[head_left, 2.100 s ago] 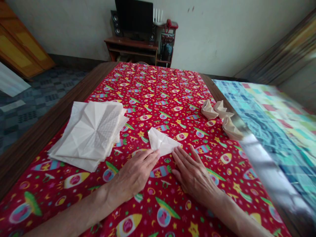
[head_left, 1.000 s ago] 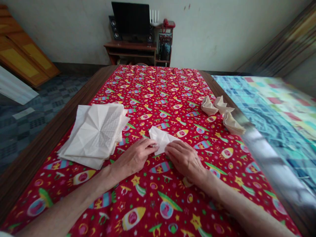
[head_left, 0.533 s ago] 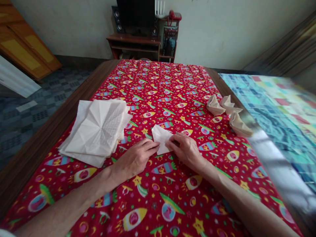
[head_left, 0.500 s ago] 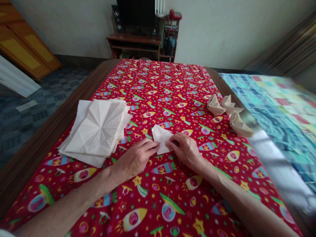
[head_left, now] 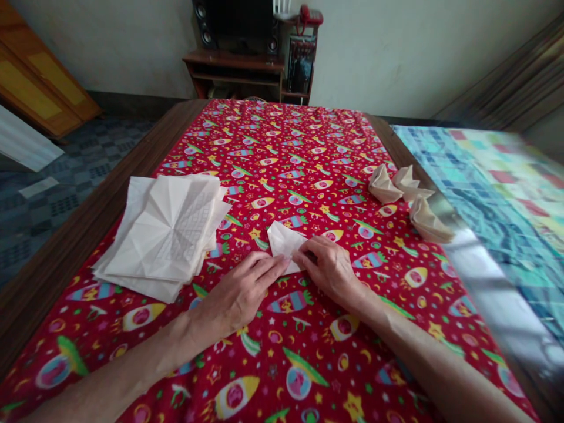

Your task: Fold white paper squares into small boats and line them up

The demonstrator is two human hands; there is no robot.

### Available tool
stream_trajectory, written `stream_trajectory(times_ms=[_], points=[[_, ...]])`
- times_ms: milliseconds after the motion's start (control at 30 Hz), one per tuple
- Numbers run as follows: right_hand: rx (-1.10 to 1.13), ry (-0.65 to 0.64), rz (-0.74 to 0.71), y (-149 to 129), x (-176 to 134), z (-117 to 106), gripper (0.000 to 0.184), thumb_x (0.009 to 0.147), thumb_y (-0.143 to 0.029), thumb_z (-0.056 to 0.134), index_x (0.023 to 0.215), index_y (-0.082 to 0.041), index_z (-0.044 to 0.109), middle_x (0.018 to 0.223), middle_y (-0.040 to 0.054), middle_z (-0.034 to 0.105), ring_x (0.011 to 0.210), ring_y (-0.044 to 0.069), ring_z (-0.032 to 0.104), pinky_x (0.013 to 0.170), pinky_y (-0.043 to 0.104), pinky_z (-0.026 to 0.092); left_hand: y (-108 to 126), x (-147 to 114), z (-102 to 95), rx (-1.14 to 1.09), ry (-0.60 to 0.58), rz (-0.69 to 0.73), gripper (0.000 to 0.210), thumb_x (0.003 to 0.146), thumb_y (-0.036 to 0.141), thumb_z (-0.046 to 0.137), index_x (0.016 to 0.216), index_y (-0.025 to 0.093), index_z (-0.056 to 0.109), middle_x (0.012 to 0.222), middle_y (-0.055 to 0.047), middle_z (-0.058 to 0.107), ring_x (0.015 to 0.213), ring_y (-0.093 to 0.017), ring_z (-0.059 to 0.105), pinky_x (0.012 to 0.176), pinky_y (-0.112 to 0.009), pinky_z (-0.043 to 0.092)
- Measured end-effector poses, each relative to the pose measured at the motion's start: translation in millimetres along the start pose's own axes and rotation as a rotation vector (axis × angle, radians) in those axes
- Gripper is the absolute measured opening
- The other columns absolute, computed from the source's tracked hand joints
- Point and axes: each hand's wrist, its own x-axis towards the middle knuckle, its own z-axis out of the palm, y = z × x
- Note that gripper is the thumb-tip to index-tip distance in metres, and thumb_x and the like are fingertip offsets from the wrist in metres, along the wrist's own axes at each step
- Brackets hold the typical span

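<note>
A small folded white paper (head_left: 284,239) lies on the red patterned tablecloth (head_left: 282,194) in front of me. My right hand (head_left: 328,264) pinches its right edge between thumb and curled fingers. The fingers of my left hand (head_left: 253,285) are stretched out, their tips pressing on the paper's lower left part. To the left is a stack of creased paper sheets (head_left: 163,229), the top one marked with folds radiating from its centre. At the right edge of the cloth stand several folded paper boats (head_left: 384,184), pale and pointed.
The wooden table's edge (head_left: 127,154) runs along the left. Beyond the right side lies a surface with a blue checked cloth (head_left: 458,176). A desk (head_left: 233,61) with a monitor (head_left: 240,23) and a red telephone (head_left: 311,14) stands against the far wall.
My left fingertips have slid a little to the right over the folded paper, nearer my right hand. The right hand keeps its pinch. The view has shifted slightly.
</note>
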Motion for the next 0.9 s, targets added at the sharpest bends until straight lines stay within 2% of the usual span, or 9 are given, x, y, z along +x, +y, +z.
stream_trajectory(times_ms=[167,367,900], points=[[-0.042,-0.008,0.002,-2.1,0.4,-1.2,0.017,0.089,-0.029,0.055,0.075,-0.02,0.058,0.075,0.0015,0.06,0.069,0.014,0.053,0.061,0.025,0.036,5.0,-6.2,-4.6,0.068,-0.09,0.017,0.065,0.082,-0.002,0.039,0.143,0.017,0.031,0.144,-0.009,0.041,0.127,-0.024,0.039,0.104,-0.042,0.044],[-0.07,-0.001,-0.011,-3.8,0.6,-1.6,0.016,0.089,-0.028,0.055,0.076,-0.019,0.058,0.074,0.0018,0.06,0.068,0.014,0.052,0.061,0.025,0.036,8.4,-6.2,-7.3,0.118,-0.098,0.02,0.059,0.082,-0.002,0.039,0.139,0.014,0.038,0.142,-0.011,0.043,0.127,-0.025,0.04,0.101,-0.04,0.046],[-0.069,-0.031,0.002,-5.6,0.7,-3.5,0.017,0.09,-0.029,0.054,0.076,-0.02,0.057,0.074,0.0016,0.059,0.068,0.014,0.052,0.06,0.025,0.036,9.3,-5.7,-7.1,0.131,-0.119,0.005,0.055,0.083,0.0,0.037,0.137,0.013,0.041,0.142,-0.011,0.042,0.127,-0.024,0.038,0.1,-0.038,0.047]])
